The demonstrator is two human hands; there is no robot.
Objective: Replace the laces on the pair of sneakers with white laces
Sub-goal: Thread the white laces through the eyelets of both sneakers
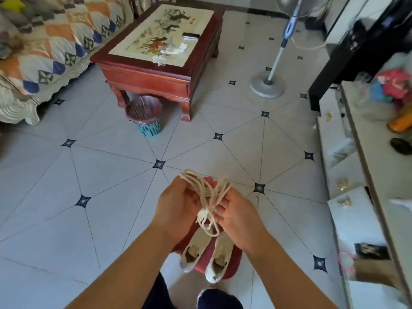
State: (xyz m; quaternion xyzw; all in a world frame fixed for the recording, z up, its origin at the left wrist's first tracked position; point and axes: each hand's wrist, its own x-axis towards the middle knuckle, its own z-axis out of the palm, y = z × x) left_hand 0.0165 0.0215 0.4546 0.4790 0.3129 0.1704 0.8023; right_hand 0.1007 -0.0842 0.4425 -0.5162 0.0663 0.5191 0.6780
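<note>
Currently lower centre: laces [207, 192], left hand [176, 206] and right hand [237, 218] curled round them. Knot [205, 212] nearer right hand, axis up-frame.

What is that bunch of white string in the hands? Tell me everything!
A bundle of cream-white laces, round cord by the look, looped several times and knotted in the middle. Long loops fan upward; shorter ones dangle below. The left hand grips the upper loops, the right hand pinches near the knot. It is held above the white sneakers.

Wooden table [142, 72]; wastebasket [146, 117] beneath; fan [270, 81] nearby
</note>
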